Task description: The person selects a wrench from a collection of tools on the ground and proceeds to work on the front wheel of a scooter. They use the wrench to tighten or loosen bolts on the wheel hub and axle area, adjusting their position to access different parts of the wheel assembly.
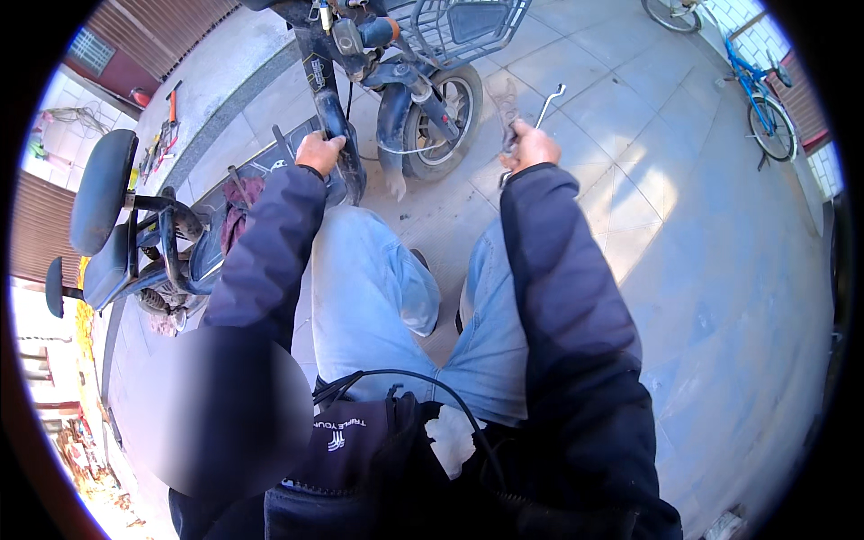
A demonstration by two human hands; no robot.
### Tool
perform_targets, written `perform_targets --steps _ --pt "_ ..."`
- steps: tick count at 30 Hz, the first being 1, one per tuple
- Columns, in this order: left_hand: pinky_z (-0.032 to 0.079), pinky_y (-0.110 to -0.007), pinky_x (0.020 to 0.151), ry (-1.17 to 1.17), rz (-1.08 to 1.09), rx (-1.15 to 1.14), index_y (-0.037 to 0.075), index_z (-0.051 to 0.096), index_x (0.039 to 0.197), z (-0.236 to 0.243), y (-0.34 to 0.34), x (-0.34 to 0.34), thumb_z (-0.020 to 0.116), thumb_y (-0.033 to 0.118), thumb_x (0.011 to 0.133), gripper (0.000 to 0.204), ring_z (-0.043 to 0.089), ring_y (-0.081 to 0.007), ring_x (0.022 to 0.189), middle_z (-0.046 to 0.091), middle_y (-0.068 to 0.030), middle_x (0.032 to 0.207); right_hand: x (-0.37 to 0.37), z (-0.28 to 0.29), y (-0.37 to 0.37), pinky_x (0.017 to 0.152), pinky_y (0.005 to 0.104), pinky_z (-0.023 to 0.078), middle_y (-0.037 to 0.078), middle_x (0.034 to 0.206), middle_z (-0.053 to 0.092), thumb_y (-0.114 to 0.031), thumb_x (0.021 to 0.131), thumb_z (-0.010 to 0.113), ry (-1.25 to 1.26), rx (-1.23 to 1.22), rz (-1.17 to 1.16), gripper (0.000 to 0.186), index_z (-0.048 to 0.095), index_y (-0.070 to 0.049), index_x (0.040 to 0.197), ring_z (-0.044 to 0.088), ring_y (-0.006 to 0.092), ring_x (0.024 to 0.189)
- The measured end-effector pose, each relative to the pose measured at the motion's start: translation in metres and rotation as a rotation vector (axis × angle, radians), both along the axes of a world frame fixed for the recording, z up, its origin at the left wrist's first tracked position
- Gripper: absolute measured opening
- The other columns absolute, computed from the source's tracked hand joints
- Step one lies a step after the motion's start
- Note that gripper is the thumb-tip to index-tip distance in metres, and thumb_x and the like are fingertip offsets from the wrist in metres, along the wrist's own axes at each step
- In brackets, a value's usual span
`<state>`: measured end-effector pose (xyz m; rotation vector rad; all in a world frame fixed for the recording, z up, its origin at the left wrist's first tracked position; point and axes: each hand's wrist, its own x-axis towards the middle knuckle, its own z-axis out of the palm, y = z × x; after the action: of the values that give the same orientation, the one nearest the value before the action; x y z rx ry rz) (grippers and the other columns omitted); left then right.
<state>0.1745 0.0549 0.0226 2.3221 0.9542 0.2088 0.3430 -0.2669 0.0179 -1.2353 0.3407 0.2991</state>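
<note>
My right hand (531, 148) is closed around a silver wrench (549, 101) with a bent end, held above the paving right of the front wheel (447, 121). A greyish-brown, dirty piece (507, 103) also sticks out past its fingers; its kind is unclear. My left hand (321, 151) is curled into a grip beside the dark front tube (335, 112) of an electric scooter, over the edge of the footboard (286, 166). What its fingers hold is hidden, though a dark bar (283, 141) shows just left of it.
A crumpled purple cloth (241, 200) lies on the footboard. The scooter's black seat (104, 192) stands at left, its wire basket (472, 27) at the top. Hand tools, one orange-handled (173, 106), lie on the raised ledge. A blue bicycle (763, 103) is parked at far right.
</note>
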Motion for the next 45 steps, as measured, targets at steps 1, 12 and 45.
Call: perform_targets --steps 1,12,45 --pt "0.047 -0.042 0.087 0.012 -0.015 -0.035 -0.006 0.067 0.100 0.002 -0.006 -0.001 0.064 0.040 0.081 0.050 0.065 -0.0382 0.095 0.068 -0.0253 0.093 0.002 0.002 -0.011 0.039 0.0318 0.030 0.003 0.061 0.047 -0.017 0.082 0.069 0.028 0.015 0.035 0.018 0.057 -0.004 0.076 0.038 0.0137 0.044" --pt "0.052 -0.038 0.073 -0.254 0.313 -0.034 -0.013 0.060 0.097 -0.013 0.044 0.057 0.072 0.048 0.076 0.067 0.069 -0.0313 0.081 0.067 -0.0253 0.087 0.094 -0.028 -0.035 0.040 0.0238 0.023 0.002 0.070 0.051 -0.016 0.088 0.065 0.021 -0.134 0.281 0.017 0.059 -0.001 0.088 0.032 0.0066 0.047" --pt "0.047 -0.025 0.055 -0.447 0.463 -0.109 0.002 0.059 0.106 -0.009 -0.009 0.060 0.061 0.034 0.091 0.035 0.056 -0.0148 0.059 0.056 -0.0066 0.071 0.117 -0.332 0.121 0.048 0.0224 0.031 -0.001 0.080 0.050 -0.019 0.092 0.064 0.440 0.797 0.542 0.025 0.054 -0.005 0.110 0.039 0.0064 0.056"
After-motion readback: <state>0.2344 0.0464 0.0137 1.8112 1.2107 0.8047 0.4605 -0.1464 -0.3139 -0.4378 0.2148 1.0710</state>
